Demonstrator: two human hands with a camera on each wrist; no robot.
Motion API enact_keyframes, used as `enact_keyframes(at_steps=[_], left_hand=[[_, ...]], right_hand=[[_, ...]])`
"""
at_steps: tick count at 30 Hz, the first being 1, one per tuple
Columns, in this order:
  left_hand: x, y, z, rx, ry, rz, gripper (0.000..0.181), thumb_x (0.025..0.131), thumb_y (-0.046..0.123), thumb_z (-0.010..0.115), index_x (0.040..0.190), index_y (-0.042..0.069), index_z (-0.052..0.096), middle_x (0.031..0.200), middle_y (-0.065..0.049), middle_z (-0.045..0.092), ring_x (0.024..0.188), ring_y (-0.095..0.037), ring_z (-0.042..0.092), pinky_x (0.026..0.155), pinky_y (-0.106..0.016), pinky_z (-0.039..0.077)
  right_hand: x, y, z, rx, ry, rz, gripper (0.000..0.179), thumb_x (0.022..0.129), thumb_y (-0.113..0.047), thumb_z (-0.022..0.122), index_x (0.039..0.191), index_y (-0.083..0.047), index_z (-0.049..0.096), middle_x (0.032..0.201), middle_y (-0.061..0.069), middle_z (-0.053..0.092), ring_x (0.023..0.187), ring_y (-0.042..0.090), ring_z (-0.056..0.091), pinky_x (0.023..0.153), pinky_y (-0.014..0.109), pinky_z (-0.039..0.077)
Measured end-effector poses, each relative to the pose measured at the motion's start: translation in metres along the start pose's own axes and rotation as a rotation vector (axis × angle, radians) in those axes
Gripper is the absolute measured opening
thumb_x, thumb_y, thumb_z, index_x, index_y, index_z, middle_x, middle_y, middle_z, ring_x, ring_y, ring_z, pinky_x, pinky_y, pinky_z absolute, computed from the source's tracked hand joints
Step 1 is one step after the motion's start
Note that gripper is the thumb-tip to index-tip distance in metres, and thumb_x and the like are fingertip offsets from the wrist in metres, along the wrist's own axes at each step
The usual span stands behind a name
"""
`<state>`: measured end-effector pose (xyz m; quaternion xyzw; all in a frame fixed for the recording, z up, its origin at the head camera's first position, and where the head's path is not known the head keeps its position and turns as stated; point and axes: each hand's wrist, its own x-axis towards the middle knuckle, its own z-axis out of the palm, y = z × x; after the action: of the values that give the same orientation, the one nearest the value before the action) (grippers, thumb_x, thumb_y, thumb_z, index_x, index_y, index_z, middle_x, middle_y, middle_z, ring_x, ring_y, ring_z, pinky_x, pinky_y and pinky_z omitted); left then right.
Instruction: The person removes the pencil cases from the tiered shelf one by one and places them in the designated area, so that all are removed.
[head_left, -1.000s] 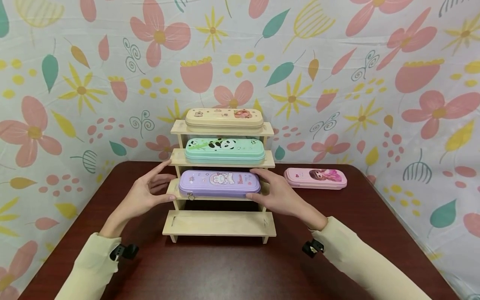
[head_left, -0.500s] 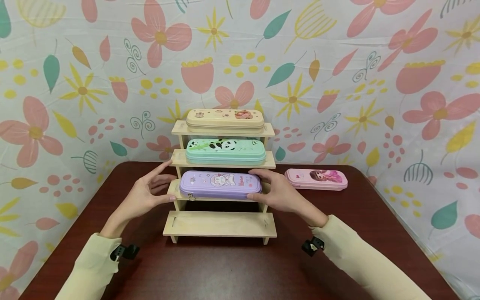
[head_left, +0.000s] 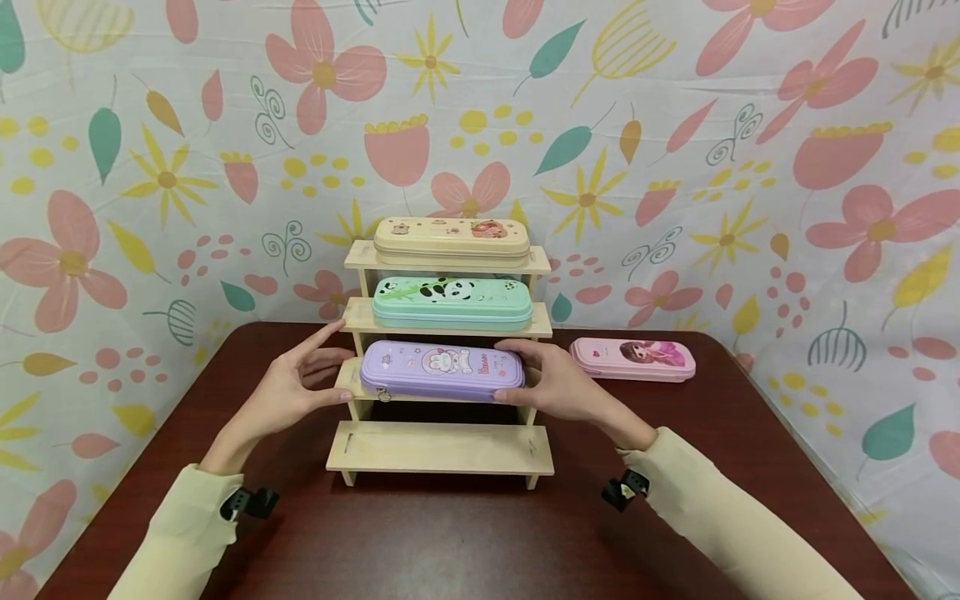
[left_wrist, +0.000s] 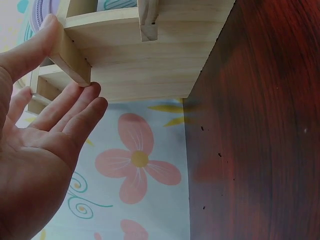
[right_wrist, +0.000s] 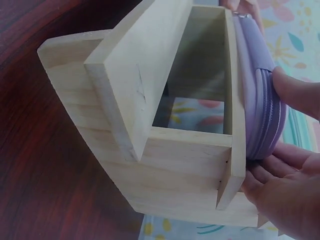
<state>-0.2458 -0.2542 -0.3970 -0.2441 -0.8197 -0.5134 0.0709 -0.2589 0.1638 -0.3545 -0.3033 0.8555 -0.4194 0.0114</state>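
A purple pencil case (head_left: 442,370) is lying on the third step down of a wooden stepped rack (head_left: 441,447) at the tabletop's (head_left: 450,542) centre. The right hand (head_left: 558,385) is gripping its 3 o'clock end, thumb and fingers curling round it. The left hand (head_left: 288,388), fingers fairly straight, seems to be touching the 9 o'clock end and the step's edge. A pink case (head_left: 632,357) is lying at 3 o'clock.

A dark reddish-brown wooden table (head_left: 465,542) with rounded far corners stands against a pale cloth backdrop (head_left: 675,125) printed with pink flowers, yellow starbursts and teal leaves. The cloth wraps both sides, faintly creased, under soft even light.
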Motion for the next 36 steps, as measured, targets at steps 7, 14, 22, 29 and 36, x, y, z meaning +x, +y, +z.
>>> enact_keyframes(at_steps=[7,14,22,29,36], left_hand=[[0.0006,-0.0002,-0.0008,-0.001,0.001,0.006,0.103,0.083,0.0,0.09,0.167,0.026,0.035,0.137,-0.021,0.066,0.131,-0.037,0.06,0.105,-0.052,0.049],[0.0006,-0.0003,0.0,-0.002,-0.002,0.003,0.103,0.084,0.001,0.09,0.167,0.026,0.035,0.136,-0.02,0.066,0.131,-0.037,0.06,0.106,-0.039,0.053],[0.0007,0.0002,-0.0003,-0.005,0.005,0.007,0.103,0.083,0.001,0.09,0.167,0.026,0.036,0.135,-0.02,0.067,0.13,-0.039,0.06,0.104,-0.027,0.052],[0.0004,-0.0013,-0.0005,-0.004,0.004,0.007,0.103,0.083,0.002,0.09,0.167,0.026,0.036,0.136,-0.02,0.066,0.131,-0.038,0.06,0.104,-0.028,0.053],[0.0002,-0.0021,-0.0003,0.007,-0.001,0.002,0.102,0.084,0.003,0.09,0.167,0.025,0.035,0.136,-0.019,0.066,0.131,-0.036,0.061,0.107,-0.049,0.05]], right_hand=[[0.0019,-0.0008,-0.0009,-0.014,-0.023,0.018,0.069,0.085,-0.021,0.091,0.144,0.0,0.061,0.132,0.016,0.065,0.114,0.028,0.066,0.096,0.045,0.055],[0.0007,0.0012,-0.0027,-0.005,-0.018,0.038,0.069,0.083,-0.021,0.093,0.142,-0.002,0.064,0.134,0.015,0.065,0.117,0.031,0.065,0.1,0.05,0.054],[0.0014,0.001,-0.0025,0.004,-0.027,0.064,0.075,0.081,-0.027,0.094,0.144,-0.002,0.062,0.13,0.013,0.067,0.114,0.027,0.065,0.1,0.052,0.053],[0.0029,0.0022,-0.0001,0.031,-0.016,0.063,0.071,0.081,-0.022,0.093,0.142,-0.001,0.063,0.125,0.013,0.068,0.107,0.024,0.068,0.094,0.049,0.056],[0.002,0.0006,0.0009,0.134,0.033,0.053,0.067,0.079,-0.01,0.093,0.138,0.002,0.065,0.128,0.016,0.066,0.107,0.027,0.067,0.088,0.031,0.058]])
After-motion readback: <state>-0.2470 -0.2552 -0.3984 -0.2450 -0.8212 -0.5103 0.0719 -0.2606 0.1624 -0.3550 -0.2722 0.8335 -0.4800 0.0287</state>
